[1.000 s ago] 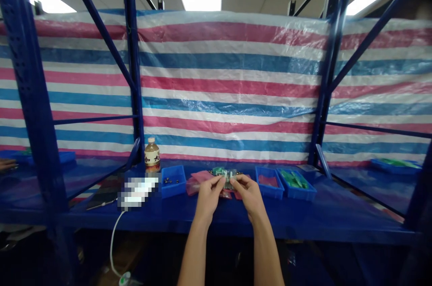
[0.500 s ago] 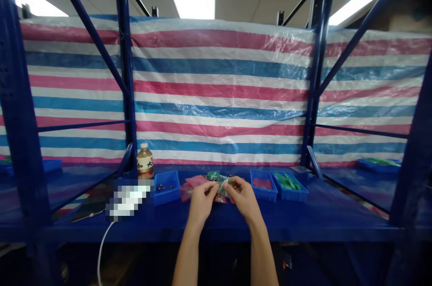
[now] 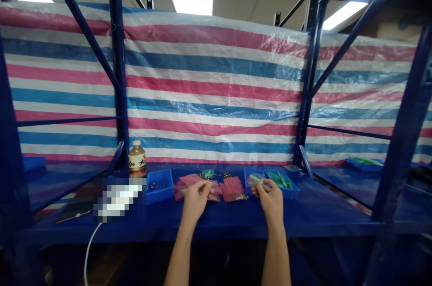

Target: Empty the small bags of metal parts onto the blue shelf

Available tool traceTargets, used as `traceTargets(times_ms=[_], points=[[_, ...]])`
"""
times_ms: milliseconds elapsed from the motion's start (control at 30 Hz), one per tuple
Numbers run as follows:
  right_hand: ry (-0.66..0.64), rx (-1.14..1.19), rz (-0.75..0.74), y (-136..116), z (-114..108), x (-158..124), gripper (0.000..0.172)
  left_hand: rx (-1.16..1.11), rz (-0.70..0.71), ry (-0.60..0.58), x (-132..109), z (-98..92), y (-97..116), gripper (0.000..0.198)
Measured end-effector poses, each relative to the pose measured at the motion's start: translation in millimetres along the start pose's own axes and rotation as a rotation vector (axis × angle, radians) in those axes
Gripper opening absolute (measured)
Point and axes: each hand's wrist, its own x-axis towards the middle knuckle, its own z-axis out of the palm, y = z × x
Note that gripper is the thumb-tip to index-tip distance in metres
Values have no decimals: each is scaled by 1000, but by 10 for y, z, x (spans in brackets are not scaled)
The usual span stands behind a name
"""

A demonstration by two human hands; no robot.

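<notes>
My left hand point(image 3: 195, 196) rests closed over a pile of small pink bags point(image 3: 189, 181) on the blue shelf point(image 3: 236, 216); what its fingers pinch is hidden. My right hand point(image 3: 270, 196) is at the near edge of a blue bin point(image 3: 255, 178), pinching a small green piece point(image 3: 256, 180). More pink bags point(image 3: 232, 189) lie between the two hands. A green piece and small dark parts point(image 3: 211, 174) sit behind the bags.
A blue bin with dark parts point(image 3: 159, 185) stands left of the bags, a bottle point(image 3: 137, 164) behind it. Another blue bin point(image 3: 282, 180) holds green pieces. A blurred white object point(image 3: 116, 198) with a cable lies left. Blue rack posts point(image 3: 116, 74) and a striped tarp point(image 3: 216, 92) stand behind.
My hands were together over the pile holding a green piece. My right hand has moved right to the blue bin with the piece. The left hand stayed at the bags. The view shifted slightly.
</notes>
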Motion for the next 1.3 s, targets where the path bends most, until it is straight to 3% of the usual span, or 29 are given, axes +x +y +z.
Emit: traceTargets(times_ms=[233,433,667,867,1067,1200,1233,1300], points=[[391,-519,-110,39,-757,433,28,19,-19,78,-7,-155,-101,31],[312,-728,-101,129,-902,686,23,66,-76,155,-21,-293,-235,32],[311,-1043,-61,169,-785,675,24,41,-93,194,-53,-316,-271,33],[224,-1115,-92,206,-766,773,28,55,-78,186,-74,-307,-281,32],[160,-1227,-83,106,-666,655,46,56,-77,178,-77,-308,-313,30],[385,-1095,-230,-64,-360,315,49,68,-92,183,-88,-310,-301,31],[390,-1046,-299,-112,-218,234,49,71,-93,186,-91,-310,-295,31],[217,-933,-452,-202,155,123,46,75,-91,189,-96,-309,-287,31]])
